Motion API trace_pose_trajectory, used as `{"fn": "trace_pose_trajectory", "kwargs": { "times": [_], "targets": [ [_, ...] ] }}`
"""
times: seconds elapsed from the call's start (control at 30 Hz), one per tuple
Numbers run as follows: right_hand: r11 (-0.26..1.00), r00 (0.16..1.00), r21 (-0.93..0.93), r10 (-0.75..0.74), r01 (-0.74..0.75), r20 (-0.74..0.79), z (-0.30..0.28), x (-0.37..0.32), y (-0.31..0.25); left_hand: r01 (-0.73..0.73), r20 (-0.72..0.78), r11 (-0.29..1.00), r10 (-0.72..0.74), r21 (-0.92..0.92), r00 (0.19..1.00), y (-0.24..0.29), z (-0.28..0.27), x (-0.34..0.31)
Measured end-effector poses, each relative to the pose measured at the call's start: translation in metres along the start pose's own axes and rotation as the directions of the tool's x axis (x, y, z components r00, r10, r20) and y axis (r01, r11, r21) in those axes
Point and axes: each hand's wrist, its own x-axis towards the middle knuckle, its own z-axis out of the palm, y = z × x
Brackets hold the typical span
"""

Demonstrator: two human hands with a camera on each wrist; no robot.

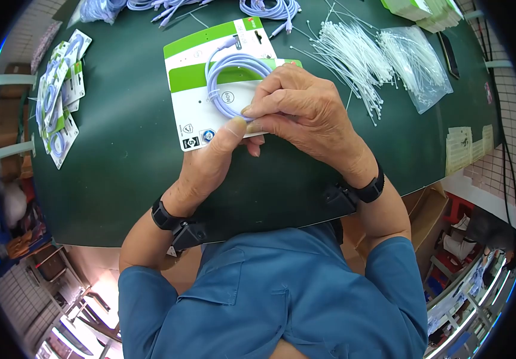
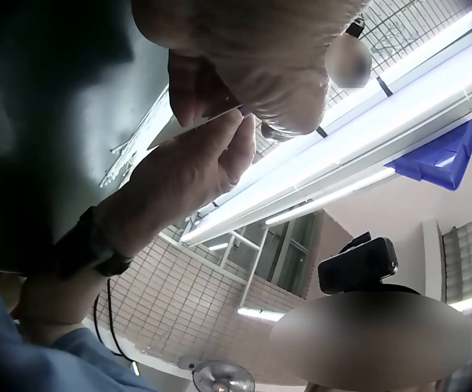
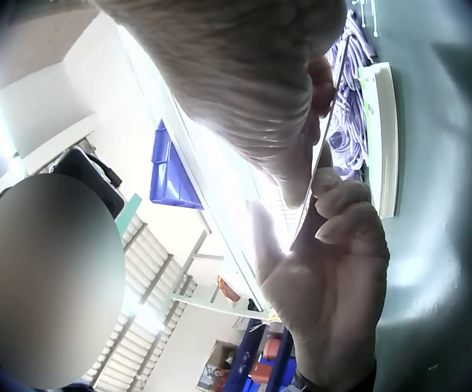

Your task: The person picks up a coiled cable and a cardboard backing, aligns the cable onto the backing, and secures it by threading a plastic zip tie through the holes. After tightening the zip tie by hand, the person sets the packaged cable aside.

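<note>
A coiled lilac charging cable lies against the front of a green-and-white packaging card. A small clear tie binds the coil at its left side, and its plug points up over the green band. My left hand grips the card's lower edge, thumb in front and fingers behind. With thumb and index finger, my right hand pinches the bottom of the coil, close beside the left thumb. Edge-on in the right wrist view, the card runs between both hands. Beneath it lies a stack of similar cards.
Carded cables lie in a pile at the left of the green table. White cable ties spread at the right, beside a plastic bag of ties and a phone. Loose lilac cables sit at the back.
</note>
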Motion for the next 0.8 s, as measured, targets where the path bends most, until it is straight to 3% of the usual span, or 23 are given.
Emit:
{"fn": "trace_pose_trajectory", "kwargs": {
  "times": [0.2,0.33,0.5,0.63,0.73,0.8],
  "targets": [
    [0.999,1.000,0.042,-0.020,0.020,-0.008,0.015,-0.003,0.001,0.055,-0.245,0.992,-0.025,0.116,0.969,-0.001,0.008,0.003],
    [1.000,1.000,0.027,-0.001,0.001,0.007,0.022,-0.006,0.000,-0.016,-0.294,0.995,0.046,0.103,0.955,-0.006,0.009,0.005],
    [0.998,0.991,0.054,0.004,-0.011,0.134,0.008,0.003,0.001,0.020,-0.294,0.998,-0.001,0.062,0.956,-0.005,0.006,0.008],
    [0.984,0.970,0.131,0.090,-0.121,0.227,0.002,0.004,0.001,-0.128,-0.400,0.989,0.146,0.073,0.905,-0.016,0.013,0.018],
    [0.982,0.970,0.106,0.131,-0.155,0.204,0.004,0.004,-0.001,0.085,-0.304,0.995,-0.063,0.061,0.951,-0.002,0.005,0.010],
    [0.982,0.966,0.100,0.136,-0.161,0.218,0.004,0.004,0.000,0.073,-0.312,0.996,-0.051,0.059,0.949,-0.004,0.006,0.010]
  ]
}}
